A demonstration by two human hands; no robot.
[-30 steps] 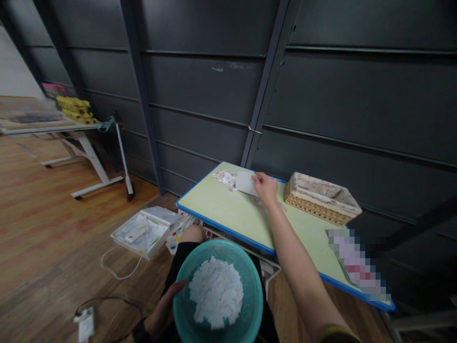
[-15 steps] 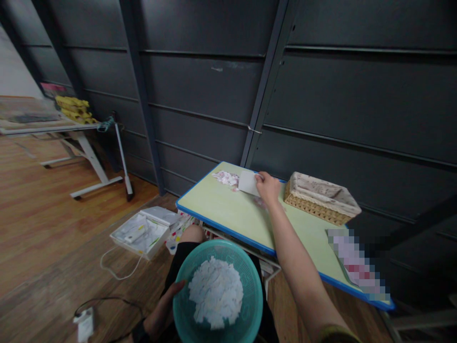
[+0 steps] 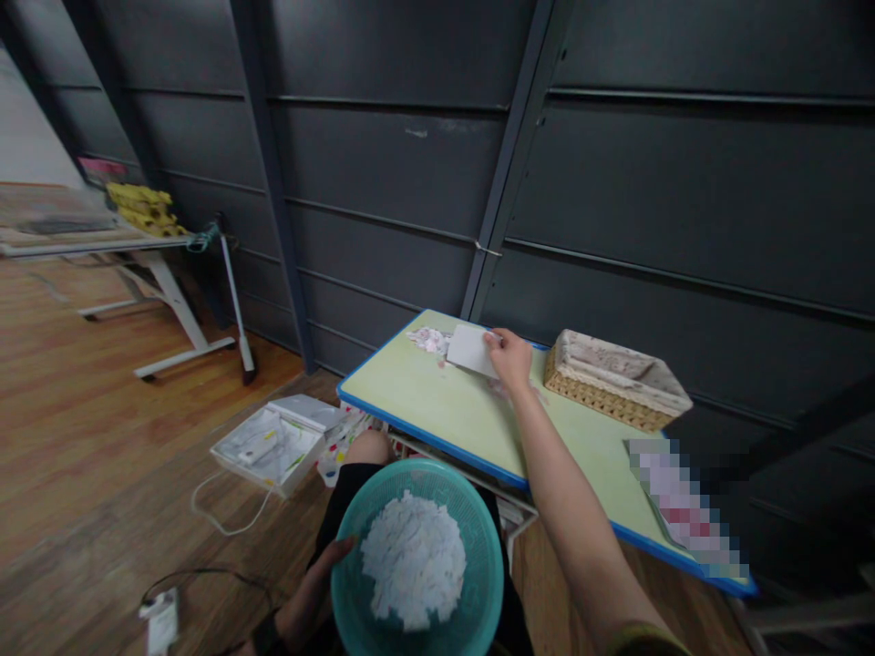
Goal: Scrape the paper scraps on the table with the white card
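Observation:
My right hand [image 3: 510, 357] reaches across the pale green table [image 3: 451, 412] and pinches a white card [image 3: 471, 351] by its right edge. The card's left edge stands against a small heap of paper scraps [image 3: 429, 340] near the table's far left corner. My left hand [image 3: 333, 556] grips the left rim of a teal basin [image 3: 471, 601] held low over my lap. The basin holds a mound of torn white paper [image 3: 414, 569].
A wicker basket [image 3: 615, 381] with a cloth lining sits on the table right of my hand. On the wooden floor lie an open white box [image 3: 273, 444], a cable and a power adapter [image 3: 160, 621]. A second table [image 3: 82, 232] with yellow items stands far left. Dark panelled wall behind.
My right hand has pushed the white card a little left, nearer the scrap heap. My left hand and the basin have stayed put.

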